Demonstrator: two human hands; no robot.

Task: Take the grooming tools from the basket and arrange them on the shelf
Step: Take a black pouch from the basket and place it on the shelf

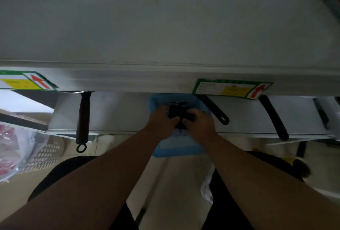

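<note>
Left hand: reaching down into the basket, fingers curled round the left side of a dark tool, thumb pressed on its near edge
Right hand: opposite the left, fingers closed on the right side of the same tool, so both hands grip it together
Tool: black and blurred, held between the two hands just above the basket's middle; its exact kind cannot be told
Basket: blue plastic, on the floor below the shelf edge, its far end tucked under the shelf; something pale lies on its bottom near the hands
Shelf: grey metal, wide and flat, filling the far half of the view; a dark object shows only partly at its far edge
Labels: one green-bordered tag with a red arrow on the shelf's front lip at left, another at right
Pan handles: three black handles stick out from the lower tier, one left of the basket, one just right of it, one farther right
Left side: perforated white bin and a clear bag with red contents on the floor
</note>
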